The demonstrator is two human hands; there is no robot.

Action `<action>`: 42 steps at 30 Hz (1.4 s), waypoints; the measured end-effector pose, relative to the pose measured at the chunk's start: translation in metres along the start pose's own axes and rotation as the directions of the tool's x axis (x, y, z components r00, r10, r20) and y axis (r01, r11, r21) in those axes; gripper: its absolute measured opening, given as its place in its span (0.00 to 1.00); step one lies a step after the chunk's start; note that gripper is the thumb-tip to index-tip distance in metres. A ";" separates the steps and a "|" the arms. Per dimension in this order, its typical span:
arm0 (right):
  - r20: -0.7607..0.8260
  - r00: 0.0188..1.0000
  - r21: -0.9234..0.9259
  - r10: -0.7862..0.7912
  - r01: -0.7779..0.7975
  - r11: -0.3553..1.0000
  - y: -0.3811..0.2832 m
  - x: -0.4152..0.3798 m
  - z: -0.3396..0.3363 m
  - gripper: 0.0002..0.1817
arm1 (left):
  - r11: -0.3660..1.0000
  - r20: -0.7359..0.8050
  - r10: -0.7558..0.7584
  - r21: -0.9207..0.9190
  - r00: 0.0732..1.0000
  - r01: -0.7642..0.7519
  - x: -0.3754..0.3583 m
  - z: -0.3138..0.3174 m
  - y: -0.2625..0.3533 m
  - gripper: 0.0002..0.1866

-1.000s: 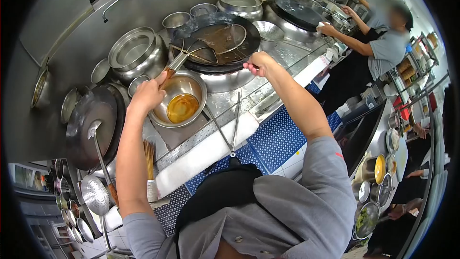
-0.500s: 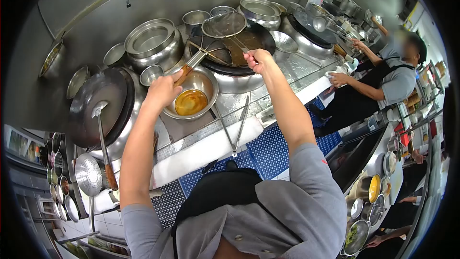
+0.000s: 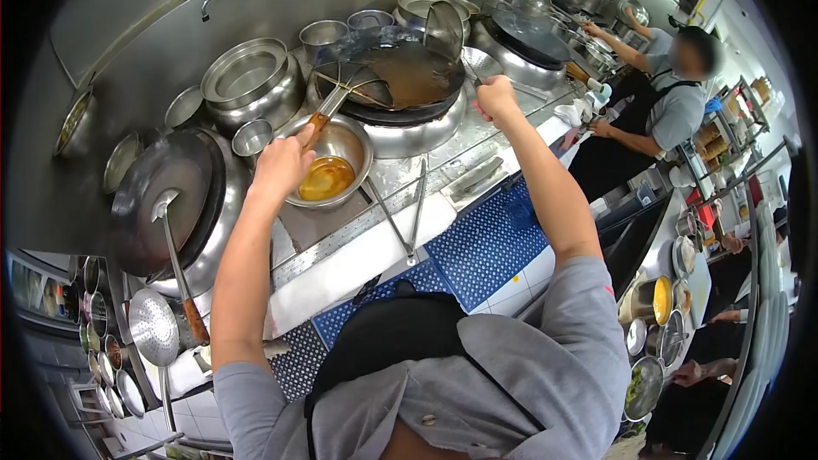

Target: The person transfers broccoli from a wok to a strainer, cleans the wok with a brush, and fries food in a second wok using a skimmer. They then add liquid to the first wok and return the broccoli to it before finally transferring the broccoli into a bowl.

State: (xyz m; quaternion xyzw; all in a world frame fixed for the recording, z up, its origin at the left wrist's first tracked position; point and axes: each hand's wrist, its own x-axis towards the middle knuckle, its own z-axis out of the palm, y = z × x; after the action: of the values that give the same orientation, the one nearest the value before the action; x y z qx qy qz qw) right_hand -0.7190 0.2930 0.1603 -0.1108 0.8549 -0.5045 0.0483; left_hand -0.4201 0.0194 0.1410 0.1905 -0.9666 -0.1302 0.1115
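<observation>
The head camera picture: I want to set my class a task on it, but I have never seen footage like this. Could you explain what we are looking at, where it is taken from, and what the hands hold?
There is no machine here. A person wears one camera on the head, looking down over their own arms at a steel kitchen range. The round, bent edges come from the wide lens.

The left hand grips the wooden handle of a wire skimmer that reaches over a dark wok of brown liquid. The right hand holds a thin handle; the round mesh strainer tilted at the wok's far rim seems to be on its end.

Below the wok stands a steel bowl with amber liquid. Long tongs lie on the range edge. A second wok with a ladle sits to the left. Another person works further along.
</observation>
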 end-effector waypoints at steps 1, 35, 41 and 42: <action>-0.025 0.999 -0.133 -0.034 0.030 0.991 0.005 0.004 -0.001 0.09 | 1.000 0.008 0.005 -0.006 1.000 -0.005 0.001 0.000 0.001 0.28; 0.587 0.789 0.496 0.181 -0.527 0.690 -0.013 0.102 0.047 0.09 | 0.999 0.005 -0.034 -0.012 0.999 0.034 -0.004 0.113 0.071 0.33; 0.438 0.898 0.440 0.043 -0.256 0.861 -0.091 0.095 0.066 0.06 | 0.992 -0.007 -0.056 0.111 0.998 0.056 -0.001 0.150 0.078 0.33; 0.401 0.916 0.406 0.010 -0.187 0.895 -0.102 0.095 0.076 0.07 | 0.984 -0.016 -0.057 0.169 0.998 0.059 -0.002 0.155 0.079 0.34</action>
State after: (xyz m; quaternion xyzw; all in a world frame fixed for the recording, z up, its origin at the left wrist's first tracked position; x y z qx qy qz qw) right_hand -0.7822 0.1581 0.2154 -0.1506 0.6980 -0.6474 0.2663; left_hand -0.4863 0.1236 0.0185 0.2281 -0.9676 -0.0498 0.0966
